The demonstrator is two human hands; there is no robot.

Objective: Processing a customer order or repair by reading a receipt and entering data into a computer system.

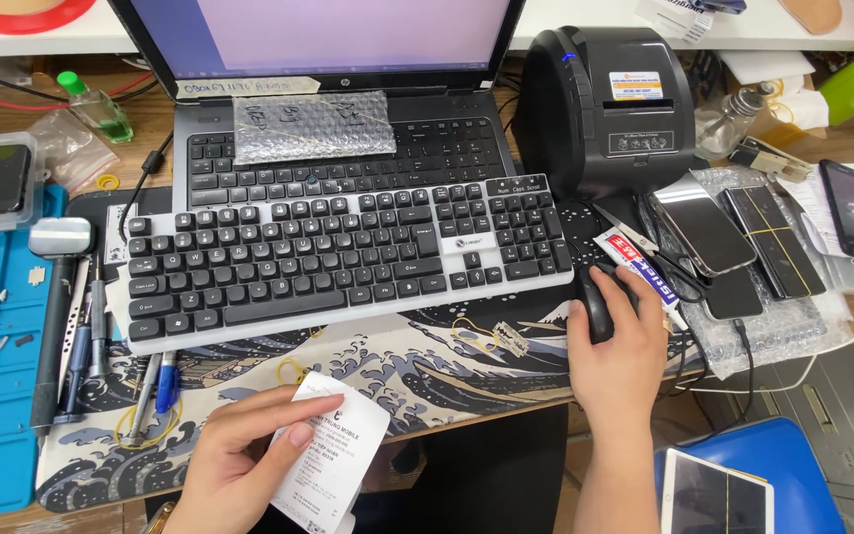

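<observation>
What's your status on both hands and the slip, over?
Left hand fingers pinch white paper slip over desk mat edge. Right hand rests on black mouse. Keyboard sits between, nothing blocking either hand.

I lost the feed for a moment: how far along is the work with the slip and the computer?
Done: a printed paper slip is out and pinched in the left hand. In hand: the right hand rests on the black mouse, the laptop screen lit. Left: the phones beside the receipt printer lie untouched.
</observation>
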